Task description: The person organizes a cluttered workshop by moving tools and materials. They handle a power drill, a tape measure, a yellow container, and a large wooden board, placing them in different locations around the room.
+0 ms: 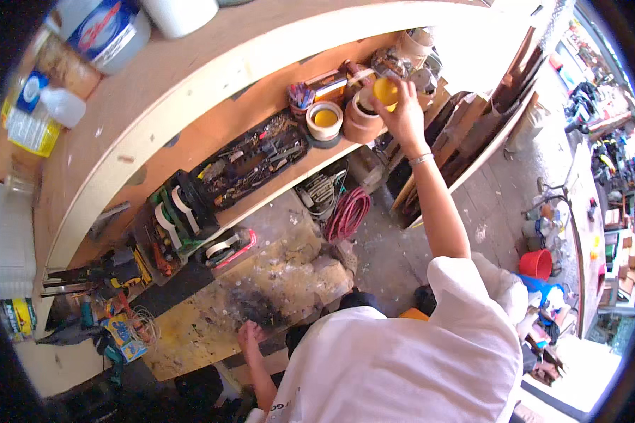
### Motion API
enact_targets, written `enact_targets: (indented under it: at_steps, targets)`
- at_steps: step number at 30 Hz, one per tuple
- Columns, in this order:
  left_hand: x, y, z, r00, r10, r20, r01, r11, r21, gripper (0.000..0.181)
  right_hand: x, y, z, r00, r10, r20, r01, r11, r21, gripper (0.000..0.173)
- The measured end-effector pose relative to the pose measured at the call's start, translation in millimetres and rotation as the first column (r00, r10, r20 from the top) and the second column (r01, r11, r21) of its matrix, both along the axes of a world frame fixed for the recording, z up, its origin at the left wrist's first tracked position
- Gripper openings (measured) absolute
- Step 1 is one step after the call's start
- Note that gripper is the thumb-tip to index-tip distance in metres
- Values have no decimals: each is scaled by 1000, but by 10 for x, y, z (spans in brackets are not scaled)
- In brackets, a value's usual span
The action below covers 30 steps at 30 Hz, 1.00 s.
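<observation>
My right hand (408, 119) is raised at the shelf, its fingers around a tape roll with a yellow inner face (385, 91). Just below and left of it stands a brown pot or stack of tape rolls (360, 122); blur hides exactly which. Another masking tape roll (324, 120) with a yellow core sits to the left on the shelf. Low in the view, my left hand (251, 335) hovers at or over the near edge of the stained wooden worktop (190, 338). It appears to hold nothing, but its fingers are blurred.
A tool tray (254, 158) and a cup of pens (300, 98) share the shelf. Below hang or lie a coiled red cable (347, 213) and a tape dispenser (226, 248). Upright boards (455, 143) stand right of the shelf. An upper shelf edge (190, 84) arches overhead.
</observation>
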<state>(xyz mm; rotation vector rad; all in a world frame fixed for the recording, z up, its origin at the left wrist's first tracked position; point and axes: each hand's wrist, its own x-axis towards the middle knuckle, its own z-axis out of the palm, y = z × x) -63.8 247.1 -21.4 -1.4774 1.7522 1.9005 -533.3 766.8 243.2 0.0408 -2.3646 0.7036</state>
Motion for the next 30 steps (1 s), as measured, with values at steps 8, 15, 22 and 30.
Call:
enact_targets:
  at_steps: [8,15,22,30]
  targets:
    - [-236,1363,291,858,-512,37,512,850,-121,38,-417,457,-558,984,144,107,-157,980,125,71]
    - [-546,1489,517,820,-573,6,562,802,-202,36,-225,537,-383,989,89,115,-96,994,54,83]
    - [-630,1356,183,770,-636,-59,618,765,-183,35,1433,742,-1486,915,74,398,13,977,-212,59]
    - [-1544,1890,244,351,-930,-113,936,352,4,33,6315,958,-3549,-423,123,898,393,918,59,55]
